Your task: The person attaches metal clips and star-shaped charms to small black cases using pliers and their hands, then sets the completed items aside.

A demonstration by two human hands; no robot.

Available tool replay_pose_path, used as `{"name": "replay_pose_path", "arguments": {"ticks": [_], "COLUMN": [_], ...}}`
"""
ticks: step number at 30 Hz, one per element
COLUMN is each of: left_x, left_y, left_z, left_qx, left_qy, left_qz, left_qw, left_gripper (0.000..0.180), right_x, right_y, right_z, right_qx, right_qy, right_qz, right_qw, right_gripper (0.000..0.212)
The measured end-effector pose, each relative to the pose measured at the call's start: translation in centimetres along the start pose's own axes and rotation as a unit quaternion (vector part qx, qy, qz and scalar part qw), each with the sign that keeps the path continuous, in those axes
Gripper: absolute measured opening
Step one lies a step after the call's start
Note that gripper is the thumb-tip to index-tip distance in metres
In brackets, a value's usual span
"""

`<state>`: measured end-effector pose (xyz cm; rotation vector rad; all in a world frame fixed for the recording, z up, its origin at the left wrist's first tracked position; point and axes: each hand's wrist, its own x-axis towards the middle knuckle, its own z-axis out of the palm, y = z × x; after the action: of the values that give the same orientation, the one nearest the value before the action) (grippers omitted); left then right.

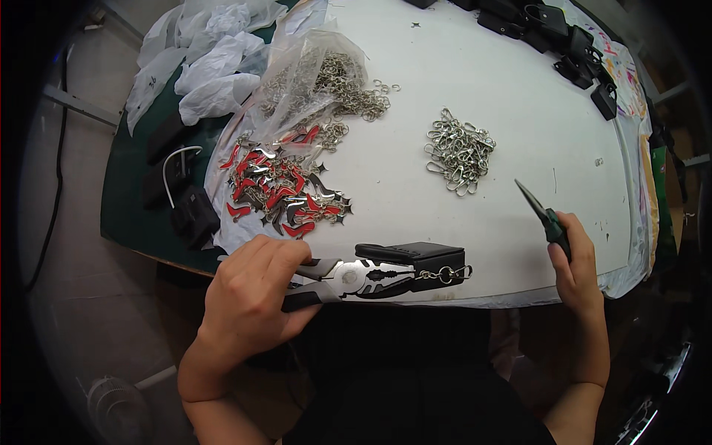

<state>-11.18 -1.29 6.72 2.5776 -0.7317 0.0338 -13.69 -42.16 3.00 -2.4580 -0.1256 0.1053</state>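
At the table's front edge my left hand is closed round the dark handles of combination pliers. Their jaw tips reach a short silver chain with a ring, which lies against a small black case. Whether the jaws grip the chain I cannot tell. To the right, my right hand is wrapped round the dark green handles of needle-nose pliers; their pointed tip aims up and left over the white table, touching nothing. A pile of silver snap hooks lies between the hands, farther back.
Red and black charms with short chains are heaped at the left. Behind them a clear bag spills metal rings. White plastic bags and black devices lie farther left. More black cases line the far right edge.
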Motion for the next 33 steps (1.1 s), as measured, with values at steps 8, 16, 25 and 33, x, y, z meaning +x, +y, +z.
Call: {"name": "replay_pose_path", "arguments": {"ticks": [8, 16, 25, 33], "left_x": [0.0, -0.8, -0.5, 0.0], "left_y": [0.0, -0.9, -0.8, -0.2], "left_z": [-0.5, 0.1, -0.3, -1.3], "left_qx": [0.018, 0.018, 0.091, 0.087], "left_qy": [0.000, 0.034, 0.098, 0.075], "left_qz": [0.056, 0.089, 0.148, 0.147], "left_qw": [0.998, 0.995, 0.980, 0.982], "left_gripper": [0.049, 0.058, 0.069, 0.067], "right_x": [0.6, 0.5, 0.1, 0.4], "right_y": [-7.7, -8.9, -9.1, -8.7], "right_z": [0.0, -0.3, -0.4, -0.5], "right_qx": [-0.175, -0.162, -0.079, -0.116], "right_qy": [-0.011, -0.050, -0.104, -0.063], "right_qz": [-0.291, -0.280, -0.225, -0.268], "right_qw": [0.940, 0.945, 0.966, 0.954], "right_gripper": [0.071, 0.062, 0.065, 0.063]}}
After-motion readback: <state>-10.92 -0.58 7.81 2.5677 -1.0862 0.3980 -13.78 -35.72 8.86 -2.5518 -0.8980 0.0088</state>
